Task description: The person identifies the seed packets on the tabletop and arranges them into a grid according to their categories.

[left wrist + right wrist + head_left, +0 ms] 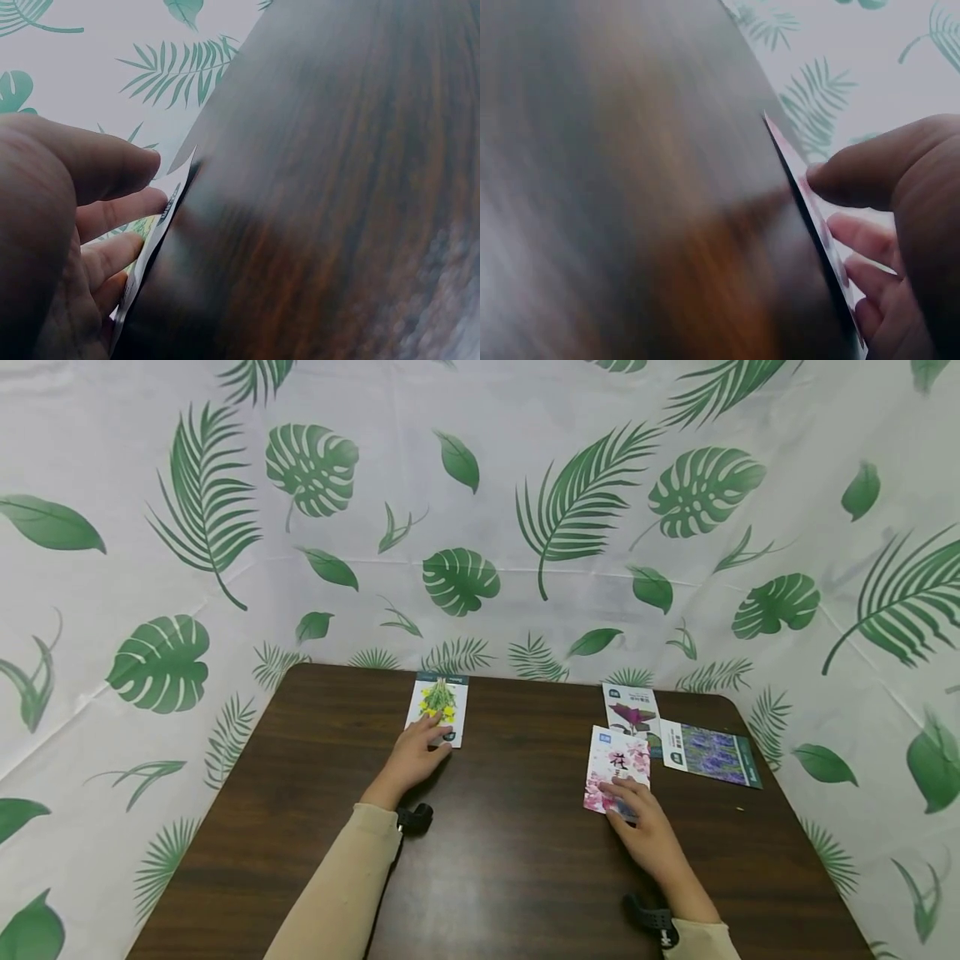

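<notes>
Yellow-flower packet [437, 700]: on the table [495, 827], about 11 o'clock from table centre, by the far edge. Left hand [415, 750] over its 6–7 o'clock part, fingertips touching the face. Left grip spread, fingers loosely bent; left wrist view has the thumb well away from the other fingertips, packet edge running beside them. Packet has a dark band at its 12 o'clock end.

Pink-flower packet [611, 772]: about 2 o'clock from table centre. Right hand [639, 827] at its 5 o'clock corner, fingertips on the face, thumb tip at the edge. Right grip also spread, thumb apart from the fingers. Right wrist view: dark strip along the packet's edge; can't tell if it's lifted there.

Purple-leaf packet [632, 714]: 12–1 o'clock of the pink one, its near end partly covered by it. Lavender-type packet [711, 752]: about 3 o'clock of the pink one, lying slantwise, near end against the purple-leaf packet; overlap unclear. Tiny yellowish speck [739, 809] at its 5 o'clock.

Black strap on each wrist, left strap [415, 819], right strap [651, 917]. Beige sleeves [330, 885]. White cloth with green leaf print [480, 510] behind, 9 through 3 o'clock.
</notes>
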`<state>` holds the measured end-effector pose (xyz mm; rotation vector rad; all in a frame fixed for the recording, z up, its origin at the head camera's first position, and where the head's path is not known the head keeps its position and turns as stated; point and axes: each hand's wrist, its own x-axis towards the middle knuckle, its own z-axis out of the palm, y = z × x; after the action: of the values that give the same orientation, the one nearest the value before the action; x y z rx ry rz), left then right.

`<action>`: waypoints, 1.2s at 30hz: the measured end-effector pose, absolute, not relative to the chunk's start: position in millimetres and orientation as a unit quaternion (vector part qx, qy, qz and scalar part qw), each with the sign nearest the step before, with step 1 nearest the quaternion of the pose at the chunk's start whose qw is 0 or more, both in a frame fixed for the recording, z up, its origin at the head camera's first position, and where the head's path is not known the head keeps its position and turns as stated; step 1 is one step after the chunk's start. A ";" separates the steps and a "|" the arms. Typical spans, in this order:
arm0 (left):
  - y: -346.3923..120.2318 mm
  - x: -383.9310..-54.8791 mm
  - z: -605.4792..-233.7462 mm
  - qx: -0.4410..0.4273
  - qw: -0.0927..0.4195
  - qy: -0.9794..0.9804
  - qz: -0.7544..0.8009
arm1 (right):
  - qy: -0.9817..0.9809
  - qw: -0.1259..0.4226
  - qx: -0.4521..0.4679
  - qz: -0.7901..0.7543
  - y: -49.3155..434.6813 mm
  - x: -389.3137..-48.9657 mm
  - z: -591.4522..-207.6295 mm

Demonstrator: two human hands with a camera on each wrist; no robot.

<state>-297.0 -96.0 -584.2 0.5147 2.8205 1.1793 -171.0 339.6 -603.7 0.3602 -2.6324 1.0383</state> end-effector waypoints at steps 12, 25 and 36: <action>-94.5 -297.2 -583.1 0.169 0.011 0.912 0.374 | -0.914 0.044 0.106 0.389 320.7 -179.9 -594.5; -95.6 -292.6 -588.5 0.166 0.003 0.912 0.374 | -0.907 -0.003 0.121 0.404 282.5 -218.0 -595.5; -94.1 -295.3 -588.8 0.159 0.011 0.911 0.380 | -0.902 -0.013 0.114 0.416 260.2 -252.1 -592.9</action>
<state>-295.3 -94.1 -588.8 0.4952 2.8438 1.1853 -252.1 260.2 -592.9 0.3598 -2.8589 1.3169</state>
